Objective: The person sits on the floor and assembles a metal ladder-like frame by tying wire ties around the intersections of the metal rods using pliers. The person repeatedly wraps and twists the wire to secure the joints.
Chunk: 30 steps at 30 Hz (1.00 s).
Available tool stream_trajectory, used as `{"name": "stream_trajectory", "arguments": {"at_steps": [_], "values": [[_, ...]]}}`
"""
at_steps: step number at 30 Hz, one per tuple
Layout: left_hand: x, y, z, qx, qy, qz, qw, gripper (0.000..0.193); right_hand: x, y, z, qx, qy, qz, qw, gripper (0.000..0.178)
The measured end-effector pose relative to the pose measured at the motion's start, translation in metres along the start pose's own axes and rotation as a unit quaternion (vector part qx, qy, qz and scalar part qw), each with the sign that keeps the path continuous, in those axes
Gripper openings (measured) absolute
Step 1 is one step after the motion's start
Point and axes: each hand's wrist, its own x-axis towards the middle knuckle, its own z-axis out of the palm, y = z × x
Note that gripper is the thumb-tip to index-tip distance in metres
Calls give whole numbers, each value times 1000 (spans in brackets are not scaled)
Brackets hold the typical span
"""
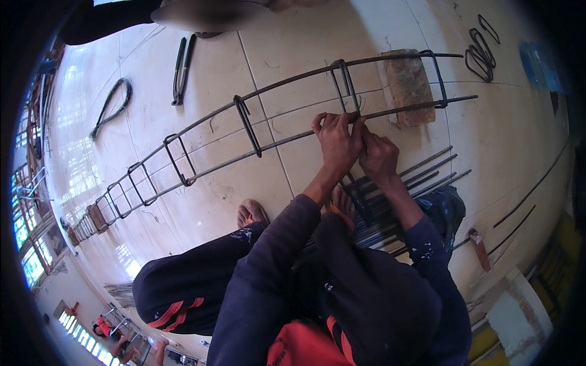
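A long rebar cage [287, 140] of two visible rods joined by square stirrups runs from the far left to the upper right. My left hand [340, 139] has its fingers closed on the near rod, where a pair of stirrups [347, 85] meets it. Pressed against it, my right hand [378, 155] is closed at the same joint; what its fingers pinch is hidden. A dark, slim object [360, 201] slants down below the hands, too shaded to name. Under the cage's right end lies a rough brick [410, 88].
Black-handled pincers [183, 70] and a looped wire bundle [113, 110] lie beyond the cage. Loose stirrups [480, 56] and a blue translucent item [542, 67] are at upper right. Cut rods [433, 168] lie near my feet, a hammer [479, 250] farther right. Another person [110, 24] is opposite.
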Motion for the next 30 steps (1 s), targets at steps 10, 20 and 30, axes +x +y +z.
{"name": "stream_trajectory", "arguments": {"at_steps": [10, 20, 30], "values": [[-5, -9, 10, -17, 96, 68, 993, 18, 26, -26, -73, 39, -106, 89, 990, 21], [-9, -18, 8, -5, 77, 132, 988, 28, 48, -33, -96, 142, -246, 128, 950, 20], [-11, -16, -2, 11, 34, 143, 989, 37, 47, -54, -106, 250, -306, 168, 903, 26]]}}
